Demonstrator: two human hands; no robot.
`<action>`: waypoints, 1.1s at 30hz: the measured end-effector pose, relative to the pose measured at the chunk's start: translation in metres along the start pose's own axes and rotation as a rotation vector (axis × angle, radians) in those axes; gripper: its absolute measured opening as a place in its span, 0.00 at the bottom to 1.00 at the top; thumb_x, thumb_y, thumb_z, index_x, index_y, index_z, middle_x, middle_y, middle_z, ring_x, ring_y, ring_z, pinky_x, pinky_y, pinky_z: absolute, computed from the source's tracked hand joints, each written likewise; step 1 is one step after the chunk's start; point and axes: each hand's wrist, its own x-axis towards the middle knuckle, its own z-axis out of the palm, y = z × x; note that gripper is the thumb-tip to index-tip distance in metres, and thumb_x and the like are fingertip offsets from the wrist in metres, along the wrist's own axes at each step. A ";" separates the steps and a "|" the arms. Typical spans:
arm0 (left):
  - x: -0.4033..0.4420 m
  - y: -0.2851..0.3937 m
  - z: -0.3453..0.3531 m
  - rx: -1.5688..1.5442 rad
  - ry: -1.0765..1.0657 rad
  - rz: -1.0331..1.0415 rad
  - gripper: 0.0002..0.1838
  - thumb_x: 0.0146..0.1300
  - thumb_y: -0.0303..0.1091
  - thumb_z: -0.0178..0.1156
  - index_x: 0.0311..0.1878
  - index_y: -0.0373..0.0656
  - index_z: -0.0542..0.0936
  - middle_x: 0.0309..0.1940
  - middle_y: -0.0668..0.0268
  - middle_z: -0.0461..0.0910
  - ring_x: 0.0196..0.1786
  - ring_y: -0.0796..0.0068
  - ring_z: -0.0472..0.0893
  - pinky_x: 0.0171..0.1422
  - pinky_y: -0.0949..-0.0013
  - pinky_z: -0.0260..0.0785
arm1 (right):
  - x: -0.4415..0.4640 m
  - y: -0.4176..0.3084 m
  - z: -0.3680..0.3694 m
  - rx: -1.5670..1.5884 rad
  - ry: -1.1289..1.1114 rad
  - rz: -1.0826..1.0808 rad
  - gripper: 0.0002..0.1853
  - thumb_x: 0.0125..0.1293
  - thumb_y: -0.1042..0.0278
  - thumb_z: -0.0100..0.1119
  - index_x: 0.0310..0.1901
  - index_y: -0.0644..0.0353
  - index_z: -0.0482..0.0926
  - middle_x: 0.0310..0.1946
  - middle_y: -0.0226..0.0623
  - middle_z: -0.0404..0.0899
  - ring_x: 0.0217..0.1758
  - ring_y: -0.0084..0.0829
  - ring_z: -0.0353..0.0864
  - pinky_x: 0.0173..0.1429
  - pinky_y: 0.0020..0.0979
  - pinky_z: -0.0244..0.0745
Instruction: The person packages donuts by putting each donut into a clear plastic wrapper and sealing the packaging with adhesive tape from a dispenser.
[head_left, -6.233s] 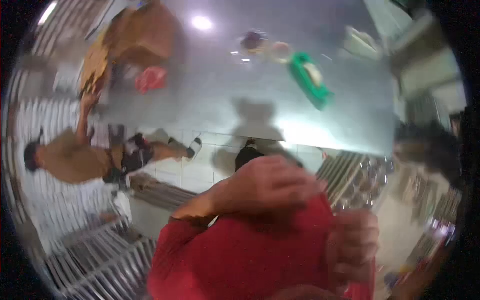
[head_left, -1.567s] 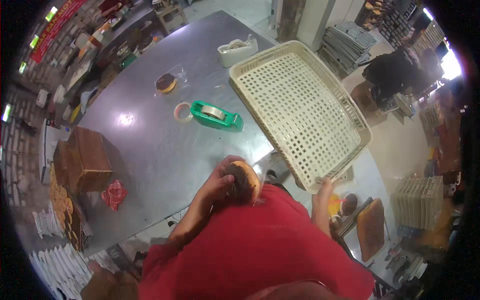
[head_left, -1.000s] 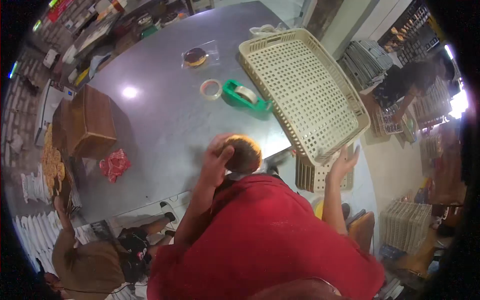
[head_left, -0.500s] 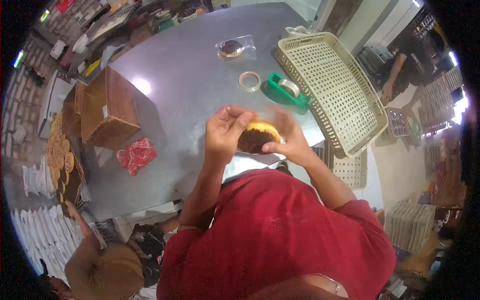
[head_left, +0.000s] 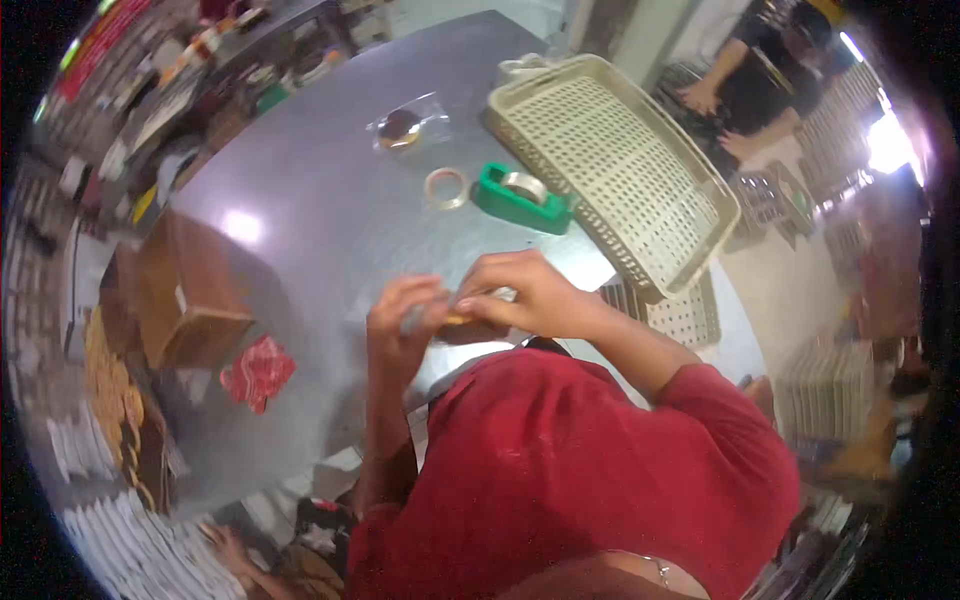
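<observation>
Close to my body, at the table's near edge, is a round chocolate-topped doughnut (head_left: 478, 330) with a yellow rim, mostly covered by my fingers. My right hand (head_left: 525, 292) is closed over its upper side, thumb and fingers pinched together. On the other side my left hand (head_left: 398, 318) touches or nearly touches the right fingertips; motion smears its fingers, with something greyish, perhaps clear plastic, between them. Farther up the table lies another chocolate-topped doughnut (head_left: 400, 128) in a clear bag. Nearby are a roll of tape (head_left: 445, 188) and a green tape dispenser (head_left: 522, 205).
A cream perforated crate (head_left: 630, 170) takes up the table's right side. To the left stand a brown wooden box (head_left: 195, 295) and a crumpled red patterned cloth (head_left: 258, 372). Decorated doughnuts (head_left: 105, 385) line the far left. Another person (head_left: 765, 85) works at upper right.
My right hand has come over the top of the doughnut, now largely hidden. Both hands and the doughnut are lower and further left in view. The head view has shifted too.
</observation>
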 end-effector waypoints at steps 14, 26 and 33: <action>-0.004 -0.055 0.057 -0.392 -0.116 -0.060 0.03 0.63 0.25 0.66 0.40 0.42 0.84 0.44 0.58 0.85 0.57 0.60 0.80 0.63 0.56 0.71 | -0.021 0.102 0.010 0.122 0.172 0.427 0.11 0.64 0.61 0.68 0.43 0.58 0.82 0.36 0.36 0.77 0.45 0.32 0.75 0.49 0.35 0.69; -0.092 -0.139 0.050 -0.322 -0.149 -0.623 0.09 0.68 0.26 0.65 0.49 0.36 0.82 0.42 0.65 0.86 0.47 0.75 0.82 0.56 0.70 0.75 | -0.058 0.200 -0.010 -0.573 0.808 0.259 0.22 0.64 0.63 0.66 0.57 0.60 0.75 0.53 0.48 0.71 0.58 0.50 0.69 0.65 0.44 0.65; -0.100 -0.121 0.042 -0.367 -0.072 -0.608 0.09 0.71 0.30 0.63 0.49 0.36 0.82 0.42 0.65 0.85 0.46 0.74 0.82 0.57 0.69 0.74 | -0.058 0.201 -0.015 -0.601 0.943 0.302 0.28 0.62 0.64 0.68 0.62 0.63 0.71 0.60 0.50 0.69 0.63 0.51 0.69 0.70 0.46 0.63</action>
